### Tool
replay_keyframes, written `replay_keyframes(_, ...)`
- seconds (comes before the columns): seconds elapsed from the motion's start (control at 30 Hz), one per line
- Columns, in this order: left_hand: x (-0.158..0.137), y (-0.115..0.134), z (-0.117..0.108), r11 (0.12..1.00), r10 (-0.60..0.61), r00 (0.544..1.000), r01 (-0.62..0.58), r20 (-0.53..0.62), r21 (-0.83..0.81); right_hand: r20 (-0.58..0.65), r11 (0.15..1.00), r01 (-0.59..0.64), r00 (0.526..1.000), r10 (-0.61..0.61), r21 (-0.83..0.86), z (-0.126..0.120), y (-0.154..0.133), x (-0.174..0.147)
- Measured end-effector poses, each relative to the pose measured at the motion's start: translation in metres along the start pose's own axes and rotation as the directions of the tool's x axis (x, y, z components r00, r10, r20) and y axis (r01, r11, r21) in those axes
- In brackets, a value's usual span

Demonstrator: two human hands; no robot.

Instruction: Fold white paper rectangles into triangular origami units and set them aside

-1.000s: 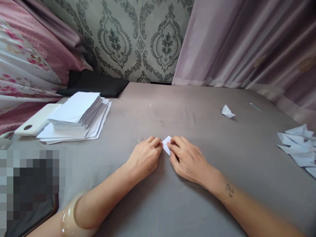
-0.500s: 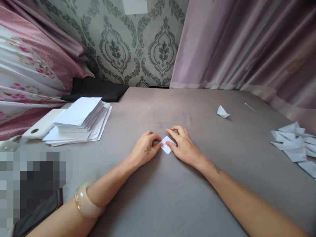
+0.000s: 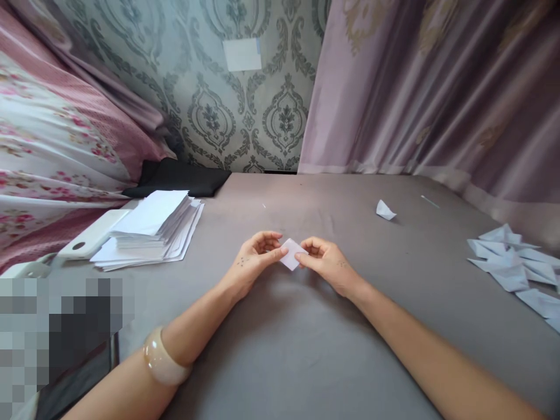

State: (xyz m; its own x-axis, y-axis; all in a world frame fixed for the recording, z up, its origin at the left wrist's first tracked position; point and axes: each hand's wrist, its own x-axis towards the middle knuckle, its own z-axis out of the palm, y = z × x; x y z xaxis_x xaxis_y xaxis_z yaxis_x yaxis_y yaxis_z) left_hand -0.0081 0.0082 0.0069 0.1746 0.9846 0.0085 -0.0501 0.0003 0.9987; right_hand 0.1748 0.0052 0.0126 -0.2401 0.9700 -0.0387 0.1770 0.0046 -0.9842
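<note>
A small folded paper square, white and turned like a diamond, is held between my two hands near the middle of the view. My left hand pinches its left corner, thumb on top and the other fingers curled behind. On the opposite corner, my right hand grips it between thumb and fingers. The paper looks lifted a little off the grey cloth. Its upper face is smooth, and its underside is hidden.
At the left lies a stack of white paper beside a white device, with a black cloth behind. One folded paper piece sits at the back right. Several folded papers are heaped at the right edge.
The paper square lay on the cloth with creases showing; now it is raised and shows a smooth face. Both hands have closed on its corners. My view has tilted up slightly.
</note>
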Motion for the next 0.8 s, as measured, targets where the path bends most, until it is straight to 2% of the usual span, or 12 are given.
replay_keyframes(0.1,-0.004,0.004,0.004,0.991,-0.071,0.996,0.077,0.056,-0.111,0.060,0.939,-0.113,0.993,0.099,0.326,0.003,0.001,-0.002)
replay_keyframes(0.23,-0.009,0.005,0.010,0.985,-0.101,0.989,0.114,0.106,-0.132,0.130,0.865,-0.202,0.979,0.159,0.459,0.005,0.007,-0.004)
replay_keyframes(0.3,-0.010,0.004,0.011,0.988,-0.090,0.992,0.100,0.094,-0.114,0.147,0.860,-0.228,0.973,0.180,0.457,0.005,0.009,-0.004)
replay_keyframes(0.37,-0.009,0.001,0.010,0.996,-0.067,0.994,0.071,0.083,-0.056,0.139,0.891,-0.212,0.976,0.169,0.401,0.005,0.010,-0.004)
replay_keyframes(0.43,-0.007,-0.001,0.007,0.996,-0.002,0.998,-0.003,0.055,0.088,0.038,0.968,-0.094,0.995,0.088,0.235,0.004,0.010,-0.003)
replay_keyframes(0.47,-0.006,-0.002,0.006,0.978,0.060,0.997,-0.066,0.038,0.197,-0.041,0.995,-0.001,0.999,0.005,0.100,0.003,0.011,-0.003)
replay_keyframes(0.5,-0.005,-0.003,0.004,0.938,0.138,0.990,-0.141,0.031,0.315,-0.113,0.994,0.097,0.988,-0.103,-0.055,0.002,0.011,-0.002)
replay_keyframes(0.57,-0.005,-0.005,0.001,0.796,0.313,0.947,-0.301,0.068,0.525,-0.165,0.901,0.264,0.928,-0.335,-0.343,-0.001,0.011,-0.002)
replay_keyframes(0.67,-0.006,-0.006,-0.002,0.506,0.513,0.828,-0.506,0.228,0.698,-0.030,0.684,0.431,0.834,-0.551,-0.588,-0.005,0.012,-0.004)
replay_keyframes(0.73,-0.006,-0.007,-0.003,0.299,0.576,0.744,-0.578,0.339,0.759,0.079,0.513,0.476,0.783,-0.617,-0.714,-0.007,0.012,-0.007)
replay_keyframes(0.8,-0.006,-0.008,-0.003,0.125,0.587,0.690,-0.594,0.423,0.795,0.172,0.327,0.467,0.750,-0.639,-0.822,-0.006,0.013,-0.010)
